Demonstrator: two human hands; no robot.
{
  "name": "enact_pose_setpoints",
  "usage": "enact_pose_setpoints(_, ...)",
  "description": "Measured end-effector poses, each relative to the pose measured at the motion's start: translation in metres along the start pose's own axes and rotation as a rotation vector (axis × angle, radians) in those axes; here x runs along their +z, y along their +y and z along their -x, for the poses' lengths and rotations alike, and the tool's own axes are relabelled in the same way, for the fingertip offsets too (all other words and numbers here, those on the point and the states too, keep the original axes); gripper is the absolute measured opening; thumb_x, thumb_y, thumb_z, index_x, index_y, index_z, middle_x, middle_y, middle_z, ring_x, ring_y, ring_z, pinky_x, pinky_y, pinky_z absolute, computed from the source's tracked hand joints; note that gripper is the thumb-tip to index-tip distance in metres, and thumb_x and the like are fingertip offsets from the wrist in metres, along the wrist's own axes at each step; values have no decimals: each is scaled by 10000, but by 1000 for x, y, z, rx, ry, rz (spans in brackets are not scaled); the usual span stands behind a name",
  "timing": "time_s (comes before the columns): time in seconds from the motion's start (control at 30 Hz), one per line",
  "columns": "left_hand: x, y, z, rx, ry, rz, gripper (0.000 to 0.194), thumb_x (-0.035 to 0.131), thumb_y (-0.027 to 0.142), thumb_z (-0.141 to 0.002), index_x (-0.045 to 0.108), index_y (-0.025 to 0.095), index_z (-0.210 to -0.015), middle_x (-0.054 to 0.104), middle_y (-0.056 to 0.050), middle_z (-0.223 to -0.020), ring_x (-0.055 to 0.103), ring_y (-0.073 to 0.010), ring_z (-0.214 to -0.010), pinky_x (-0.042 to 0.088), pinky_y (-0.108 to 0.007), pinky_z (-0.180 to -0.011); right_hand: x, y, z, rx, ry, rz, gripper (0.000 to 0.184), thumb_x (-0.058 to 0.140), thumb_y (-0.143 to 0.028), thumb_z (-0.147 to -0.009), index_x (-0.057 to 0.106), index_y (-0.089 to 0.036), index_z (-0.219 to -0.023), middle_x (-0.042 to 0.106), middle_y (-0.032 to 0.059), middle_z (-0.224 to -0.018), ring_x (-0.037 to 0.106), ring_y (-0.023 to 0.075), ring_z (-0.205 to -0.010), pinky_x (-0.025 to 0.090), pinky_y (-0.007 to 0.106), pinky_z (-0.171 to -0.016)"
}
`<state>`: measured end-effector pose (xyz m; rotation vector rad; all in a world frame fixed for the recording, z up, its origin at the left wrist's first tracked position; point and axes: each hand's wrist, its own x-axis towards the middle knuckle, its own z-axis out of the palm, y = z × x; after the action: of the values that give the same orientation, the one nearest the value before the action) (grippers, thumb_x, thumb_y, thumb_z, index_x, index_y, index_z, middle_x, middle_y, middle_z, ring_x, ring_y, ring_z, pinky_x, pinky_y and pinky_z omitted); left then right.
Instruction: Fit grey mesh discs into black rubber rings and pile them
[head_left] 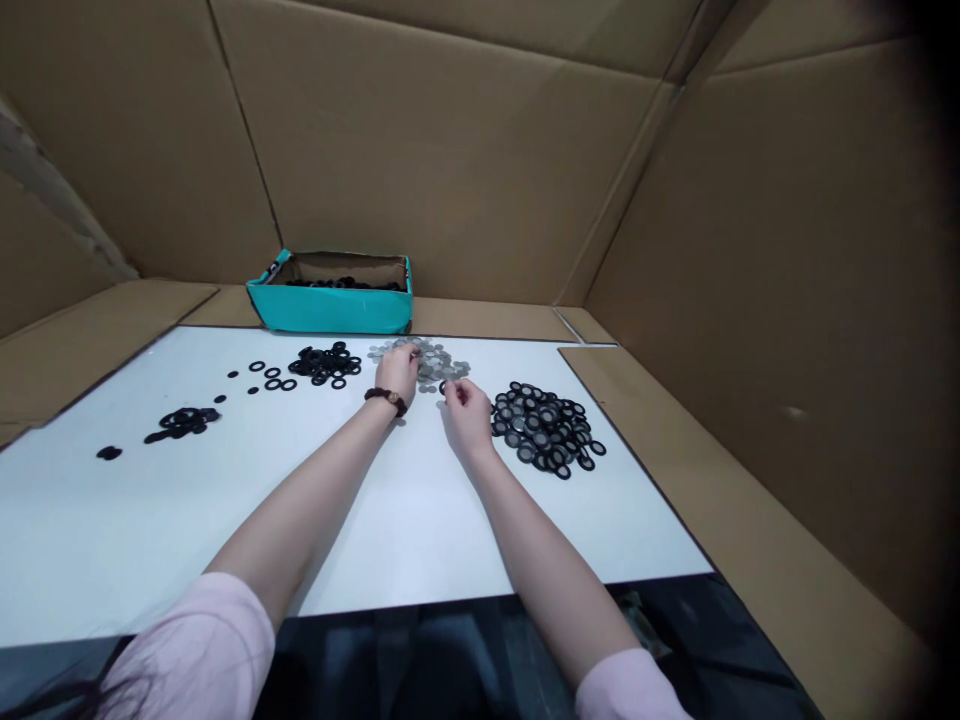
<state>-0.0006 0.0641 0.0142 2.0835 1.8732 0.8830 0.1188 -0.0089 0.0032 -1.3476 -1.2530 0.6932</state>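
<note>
My right hand (468,408) pinches a black ring (442,388), seemingly by its edge for control. My left hand (398,370) curls over grey discs (436,364) at twelve o'clock, its hold unclear

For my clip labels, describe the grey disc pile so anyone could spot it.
On the white board, find the teal box at its far edge. Nearer and rightward, by the left hand, lies the grey disc pile. Unlike the dark pile further right, its pieces show no black rims.

Black rings (321,364), grey discs (432,368) on a white tabletop (409,520), turquoise box (334,311) past its far edge, pink sleeves (206,635)!
</note>
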Motion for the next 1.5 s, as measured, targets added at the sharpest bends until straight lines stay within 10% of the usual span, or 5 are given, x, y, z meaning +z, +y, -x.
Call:
enact_pose_setpoints(0.6, -26, 15, 65, -79, -114, 524, 206, 519, 213, -734, 673, 143, -852, 663, -36, -711, 596, -153, -680, 448, -259, -662, 2, 0, -1, 353, -137, -424, 257, 655, -384, -611, 530, -160, -590, 423, -60, -392, 340, 51, -356, 263, 207, -374)
enact_pose_setpoints(1.1, -32, 3, 61, -88, -292, 515, 114, 607, 254, -625, 646, 157, -669, 620, -16, -629, 530, -142, -624, 413, -281, -661, -11, 9, 0, 60, -402, 77, 130, 551, -267, -657, 573, -157, -592, 488, -37, -461, 430, 94, -481, 338, 233, -519)
enact_pose_setpoints(1.5, -32, 16, 69, -113, -306, 592, 152, 546, 288, -688, 569, 157, -614, 554, -3, -580, 476, -124, -566, 369, -256, -557, -16, -4, 5, 205, -226, -213, 149, 624, -294, -632, 596, -148, -638, 512, -30, -440, 450, 88, -402, 399, 229, -428)
